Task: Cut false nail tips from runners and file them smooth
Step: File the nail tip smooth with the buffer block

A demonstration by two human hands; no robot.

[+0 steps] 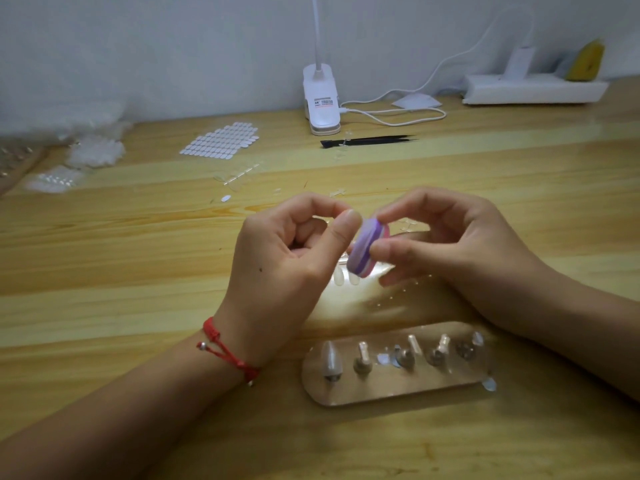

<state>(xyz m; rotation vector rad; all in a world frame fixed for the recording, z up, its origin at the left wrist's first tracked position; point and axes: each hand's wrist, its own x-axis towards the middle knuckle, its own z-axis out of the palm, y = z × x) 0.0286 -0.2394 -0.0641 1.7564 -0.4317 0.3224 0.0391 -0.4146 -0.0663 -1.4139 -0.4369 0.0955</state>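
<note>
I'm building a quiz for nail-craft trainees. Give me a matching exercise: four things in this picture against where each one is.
Things: 1 purple file; 2 red bracelet; 3 black tweezers; 4 power strip.
Places: A on the left wrist; B far right, at the back; C pinched by the right hand; D just in front of the lamp clip.
Pairs: 1-C; 2-A; 3-D; 4-B.

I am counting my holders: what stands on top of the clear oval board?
Five small metal pegs in a row; the leftmost carries a whitish nail tip. The right forearm may cover the board's right edge.
</note>
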